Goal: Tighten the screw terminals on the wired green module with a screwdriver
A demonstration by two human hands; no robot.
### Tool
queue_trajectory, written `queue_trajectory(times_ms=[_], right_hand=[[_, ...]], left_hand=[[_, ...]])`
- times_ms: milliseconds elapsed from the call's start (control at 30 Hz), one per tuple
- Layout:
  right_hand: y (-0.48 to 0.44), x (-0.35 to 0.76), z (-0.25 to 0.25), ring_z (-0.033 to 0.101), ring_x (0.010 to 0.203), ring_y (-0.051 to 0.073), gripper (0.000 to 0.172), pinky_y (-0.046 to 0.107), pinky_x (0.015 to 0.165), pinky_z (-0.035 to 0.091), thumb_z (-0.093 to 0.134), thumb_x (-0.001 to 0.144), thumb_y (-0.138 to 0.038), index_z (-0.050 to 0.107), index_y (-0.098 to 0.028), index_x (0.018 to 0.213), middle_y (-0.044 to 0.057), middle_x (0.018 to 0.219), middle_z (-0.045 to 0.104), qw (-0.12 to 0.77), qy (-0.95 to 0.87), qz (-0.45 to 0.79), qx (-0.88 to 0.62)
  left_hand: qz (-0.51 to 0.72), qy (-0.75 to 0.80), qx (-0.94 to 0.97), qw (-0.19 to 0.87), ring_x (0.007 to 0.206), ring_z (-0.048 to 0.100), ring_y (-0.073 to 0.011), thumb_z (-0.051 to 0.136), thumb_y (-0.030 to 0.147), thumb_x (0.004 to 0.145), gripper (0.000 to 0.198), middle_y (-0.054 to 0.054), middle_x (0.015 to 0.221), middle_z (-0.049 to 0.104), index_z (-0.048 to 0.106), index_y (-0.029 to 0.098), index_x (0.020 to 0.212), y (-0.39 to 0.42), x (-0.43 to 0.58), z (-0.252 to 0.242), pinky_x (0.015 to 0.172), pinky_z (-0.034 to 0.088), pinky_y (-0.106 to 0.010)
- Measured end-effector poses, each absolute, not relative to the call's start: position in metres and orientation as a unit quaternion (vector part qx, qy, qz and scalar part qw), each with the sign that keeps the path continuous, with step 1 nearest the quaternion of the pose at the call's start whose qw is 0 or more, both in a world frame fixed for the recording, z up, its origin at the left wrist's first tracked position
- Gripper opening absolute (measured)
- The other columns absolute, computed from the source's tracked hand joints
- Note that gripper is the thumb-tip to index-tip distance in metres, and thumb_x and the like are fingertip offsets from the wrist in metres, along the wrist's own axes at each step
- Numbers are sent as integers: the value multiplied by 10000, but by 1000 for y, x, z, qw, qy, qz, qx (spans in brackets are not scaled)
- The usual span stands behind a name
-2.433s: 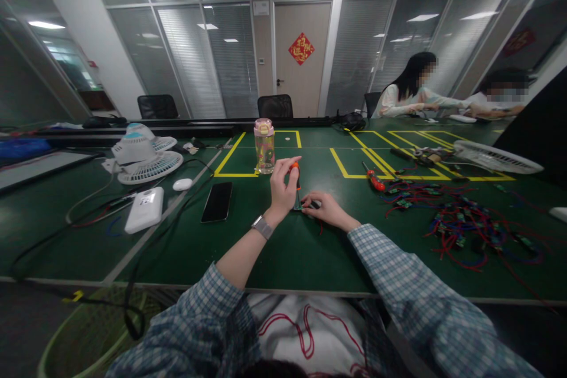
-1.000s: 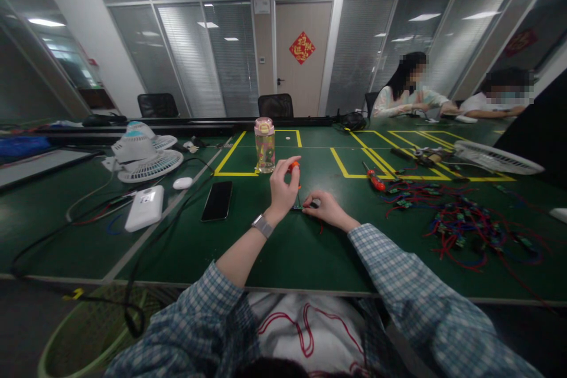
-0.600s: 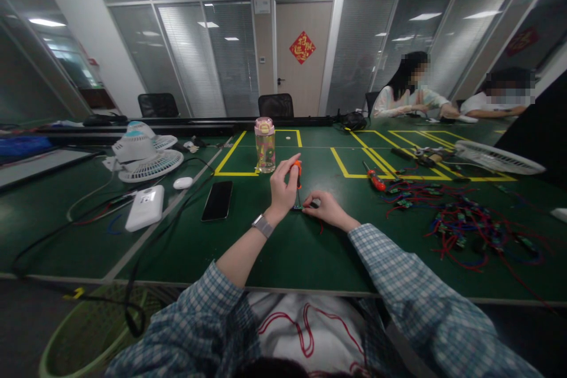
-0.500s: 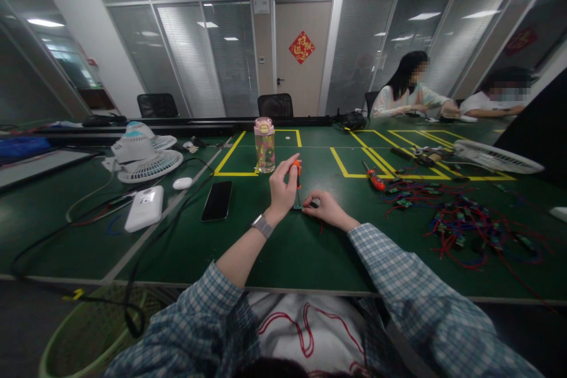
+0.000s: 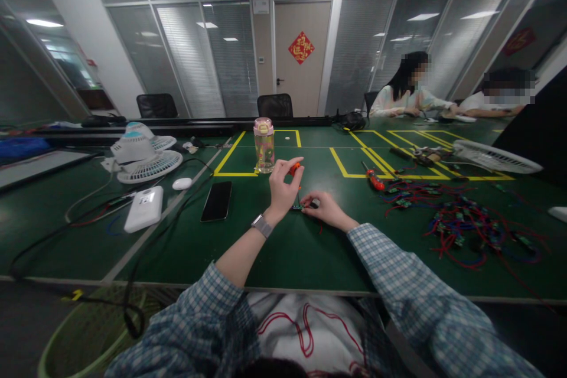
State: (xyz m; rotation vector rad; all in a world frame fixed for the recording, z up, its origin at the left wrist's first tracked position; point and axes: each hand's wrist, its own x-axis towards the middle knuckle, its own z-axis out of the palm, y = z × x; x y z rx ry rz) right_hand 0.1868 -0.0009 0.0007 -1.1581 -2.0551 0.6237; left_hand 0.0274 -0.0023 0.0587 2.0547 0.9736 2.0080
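My left hand (image 5: 283,188) is closed round the orange handle of an upright screwdriver (image 5: 295,169). The screwdriver's thin shaft points down at a small green circuit board (image 5: 297,207) on the green table (image 5: 266,260). From the right, my right hand (image 5: 326,210) pinches the board's edge between its fingertips. A short red wire (image 5: 321,227) shows below my right hand. Whether the screwdriver tip touches the board is too small to tell.
A bottle (image 5: 264,150) stands just beyond my left hand, and a black phone (image 5: 217,201) lies left. At right are a red screwdriver (image 5: 375,181) and a tangle of wired boards (image 5: 465,221). Two people sit at the far right.
The fingers of my left hand have shifted on the screwdriver handle, with the thumb now further right. My right hand stays in nearly the same place.
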Motion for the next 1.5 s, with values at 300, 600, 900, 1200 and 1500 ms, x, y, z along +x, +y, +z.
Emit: queue_trajectory(times_ms=[300, 600, 900, 1200, 1500], right_hand=[[-1, 186, 1, 665, 766, 191, 82, 313, 755, 511, 728, 702, -164, 740, -171, 783, 46, 783, 725, 345, -796, 222, -445], [0, 187, 0, 663, 784, 193, 55, 314, 770, 505, 723, 715, -169, 736, -159, 768, 59, 800, 732, 346, -799, 226, -437], [1, 187, -1, 656, 772, 186, 56, 312, 771, 497, 718, 717, -171, 731, -153, 768, 54, 800, 726, 347, -797, 226, -439], [2, 187, -1, 660, 774, 187, 59, 316, 779, 505, 719, 717, -172, 733, -151, 771, 60, 798, 727, 350, -793, 236, -438], [-1, 186, 2, 660, 778, 190, 65, 317, 772, 507, 720, 720, -183, 736, -154, 776, 60, 803, 730, 343, -792, 233, -447]], left_hand=[[660, 309, 680, 80, 915, 617, -160, 448, 263, 981, 255, -57, 1026, 667, 642, 210, 1137, -2, 27, 57, 821, 496, -299], [665, 328, 670, 51, 786, 578, -138, 538, 261, 939, 192, -39, 903, 616, 656, 197, 1076, -2, 27, 58, 725, 488, -264], [659, 304, 683, 86, 1041, 615, -177, 418, 260, 992, 268, -74, 1130, 663, 626, 212, 1155, -3, 28, 55, 905, 493, -332], [671, 323, 665, 50, 821, 596, -147, 538, 246, 932, 174, -50, 942, 622, 646, 202, 1062, -3, 30, 56, 719, 505, -265], [666, 317, 672, 59, 950, 594, -168, 440, 259, 981, 224, -59, 1016, 624, 637, 215, 1079, -2, 28, 56, 826, 487, -298]])
